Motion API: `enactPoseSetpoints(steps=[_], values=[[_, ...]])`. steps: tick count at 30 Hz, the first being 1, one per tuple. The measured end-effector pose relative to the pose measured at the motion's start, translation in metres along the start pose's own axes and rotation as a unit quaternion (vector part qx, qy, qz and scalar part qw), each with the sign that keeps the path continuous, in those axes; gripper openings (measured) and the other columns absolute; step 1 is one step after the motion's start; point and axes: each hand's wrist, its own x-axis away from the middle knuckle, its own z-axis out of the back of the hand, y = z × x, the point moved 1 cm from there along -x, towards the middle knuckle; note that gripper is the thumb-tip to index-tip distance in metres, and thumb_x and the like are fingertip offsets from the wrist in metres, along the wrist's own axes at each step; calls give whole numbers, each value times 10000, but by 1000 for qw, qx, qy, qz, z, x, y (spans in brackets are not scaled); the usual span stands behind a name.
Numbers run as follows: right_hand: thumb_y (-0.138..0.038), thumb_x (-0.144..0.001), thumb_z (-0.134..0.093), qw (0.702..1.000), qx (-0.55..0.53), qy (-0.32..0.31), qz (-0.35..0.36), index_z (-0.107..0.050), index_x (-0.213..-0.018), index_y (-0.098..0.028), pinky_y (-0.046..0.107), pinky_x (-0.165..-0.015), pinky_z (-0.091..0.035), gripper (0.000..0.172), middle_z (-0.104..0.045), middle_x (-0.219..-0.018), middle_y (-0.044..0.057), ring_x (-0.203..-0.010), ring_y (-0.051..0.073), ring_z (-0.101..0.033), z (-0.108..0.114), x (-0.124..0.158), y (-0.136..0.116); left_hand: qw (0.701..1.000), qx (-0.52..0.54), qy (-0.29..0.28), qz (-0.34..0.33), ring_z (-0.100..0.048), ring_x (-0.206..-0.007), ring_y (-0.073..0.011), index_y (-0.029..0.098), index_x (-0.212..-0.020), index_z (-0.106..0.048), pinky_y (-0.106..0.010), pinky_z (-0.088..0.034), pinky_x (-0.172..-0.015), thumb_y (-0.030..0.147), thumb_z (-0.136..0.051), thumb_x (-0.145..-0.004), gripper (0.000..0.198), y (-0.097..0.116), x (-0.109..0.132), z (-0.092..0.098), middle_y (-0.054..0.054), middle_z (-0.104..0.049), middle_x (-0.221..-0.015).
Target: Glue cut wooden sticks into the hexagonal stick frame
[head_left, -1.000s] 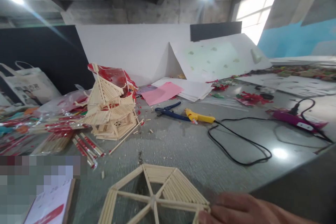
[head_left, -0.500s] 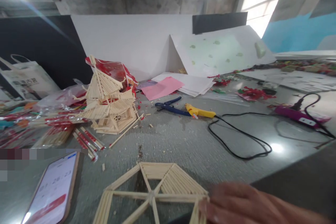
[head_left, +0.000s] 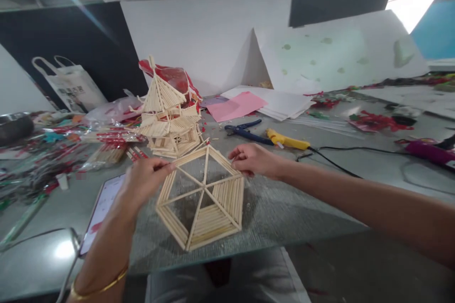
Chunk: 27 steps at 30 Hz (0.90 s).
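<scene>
A hexagonal frame of thin wooden sticks [head_left: 215, 220] lies near the table's front edge, its spokes meeting at a central hub. Rows of sticks fill two of its sections, one only in part; the others have sticks mainly along the rim. My left hand [head_left: 144, 180] pinches the frame's far left corner between thumb and fingers. At the far right corner, my right hand [head_left: 250, 158] has its fingers curled closed on the rim. Just behind the frame stands a tiered stick pagoda [head_left: 168, 118] with a pointed roof.
A phone [head_left: 101, 213] lies partly behind my left forearm. Beyond my right hand are blue-handled pliers [head_left: 249, 131] and a yellow glue gun [head_left: 287, 141] with a black cord. Pink paper [head_left: 236, 106], wrapped stick bundles [head_left: 106, 154] and a purple power strip [head_left: 428, 151] surround the work area.
The view has shifted so the whole hexagonal frame shows, now turned differently. My left hand has come into view at its left corner; my right hand is at the far right corner.
</scene>
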Motion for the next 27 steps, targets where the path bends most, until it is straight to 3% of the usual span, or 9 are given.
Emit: enactPoseSetpoints(steps=[2,5,7,9,11,17,27], values=[[-118,-653,-511,999,25,-12,-22,-513,-810,-138,157,-364,-300,159,-479,-456,-71,-387,54,-412,-4,-8,10,999,-21,-30,-7,-600,-693,-190,208,-780,-690,-272,-375,-604,461,-501,-732,320,-7,-2,-14,3,-671,-701],[-137,-638,-506,996,77,-23,-32,-547,-746,-143,159,-374,-324,116,-489,-441,-64,-383,59,-430,-6,-17,19,997,-43,50,-46,-594,-769,-198,192,-921,-657,-291,-385,-666,389,-478,-774,305,-2,13,-23,-34,-668,-857],[-140,-626,-502,992,120,-14,-19,-569,-731,-144,162,-384,-334,125,-496,-436,-61,-380,63,-443,-6,-20,19,987,-26,72,-141,-576,-764,-165,207,-956,-642,-281,-393,-700,361,-443,-818,286,9,30,-23,-29,-643,-894],[-142,-618,-504,987,163,-1,-7,-589,-728,-144,163,-396,-336,139,-512,-443,-55,-390,69,-467,-6,-20,17,973,-3,-3,-231,-567,-776,-143,231,-886,-656,-260,-398,-711,330,-414,-851,264,23,47,-24,-12,-629,-854],[-137,-618,-503,979,203,11,2,-602,-724,-143,160,-417,-339,145,-532,-454,-47,-410,71,-490,-6,-16,13,960,-12,-77,-267,-561,-775,-136,234,-851,-666,-256,-402,-707,276,-391,-866,279,33,59,-27,-12,-615,-815],[-103,-629,-475,956,289,34,43,-609,-692,-137,155,-453,-328,151,-586,-520,-26,-419,53,-487,-11,-1,3,949,-57,-160,-265,-550,-762,-145,236,-809,-679,-272,-404,-691,214,-394,-858,290,44,65,-33,-15,-586,-771],[-111,-640,-484,951,288,61,94,-597,-704,-148,175,-492,-320,135,-589,-569,-22,-454,60,-478,-13,-5,15,941,-57,-168,-287,-535,-769,-153,210,-763,-656,-280,-389,-697,218,-389,-854,282,44,62,-40,-26,-590,-774]])
